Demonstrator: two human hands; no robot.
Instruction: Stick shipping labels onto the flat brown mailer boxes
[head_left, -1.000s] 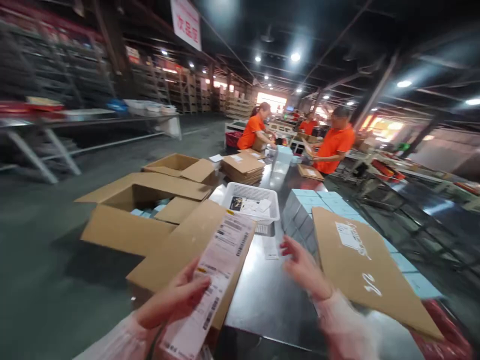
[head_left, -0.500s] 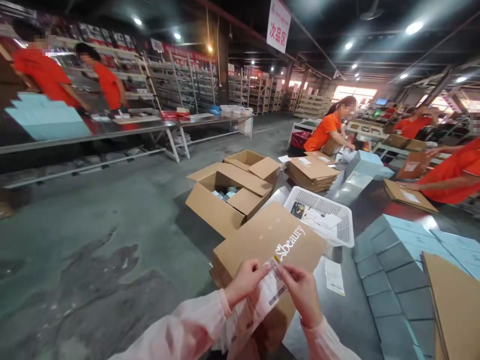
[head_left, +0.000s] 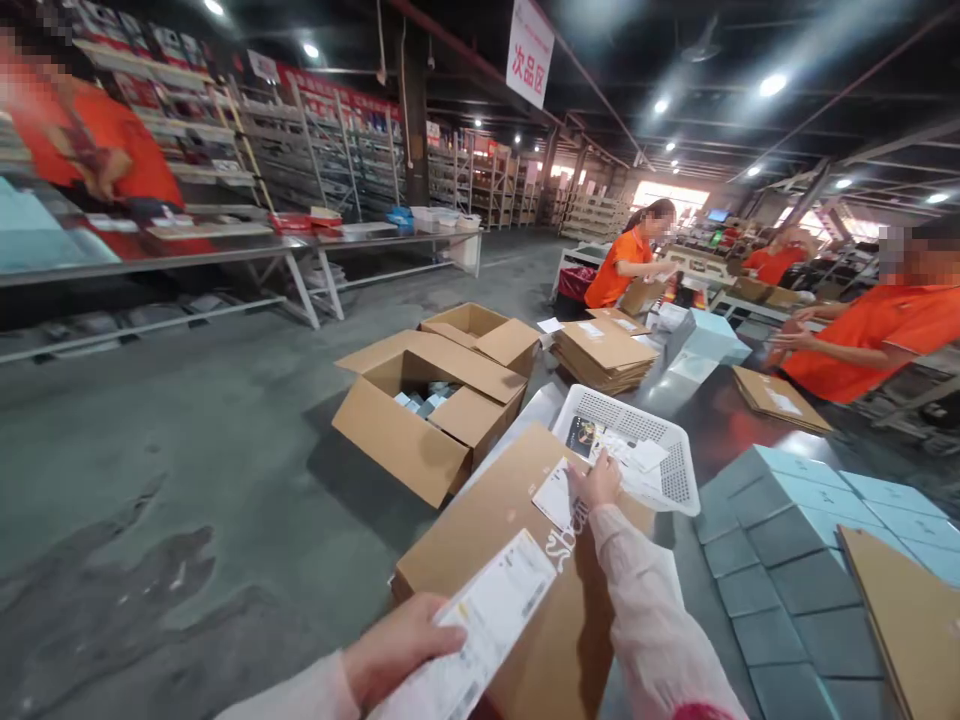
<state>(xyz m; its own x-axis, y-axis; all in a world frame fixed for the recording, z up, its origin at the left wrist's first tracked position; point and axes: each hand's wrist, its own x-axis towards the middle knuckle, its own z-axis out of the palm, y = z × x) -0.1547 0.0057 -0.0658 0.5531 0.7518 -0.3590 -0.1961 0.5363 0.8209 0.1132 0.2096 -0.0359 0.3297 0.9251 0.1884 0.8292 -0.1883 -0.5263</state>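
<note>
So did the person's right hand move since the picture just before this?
Yes. The right hand has moved forward, closer to the white perforated plastic basket than it was before.

Along the left edge of our table (head_left: 712, 420), from the near corner back, we have a cardboard carton (head_left: 480, 510), a basket (head_left: 681, 475) with papers (head_left: 649, 455) in it, then flattened cartons (head_left: 600, 350). Two open cartons (head_left: 401, 435) stand beside that edge. Toward our right edge sit stacked boxes (head_left: 765, 560), a cardboard sheet (head_left: 907, 610) at their right.
</note>
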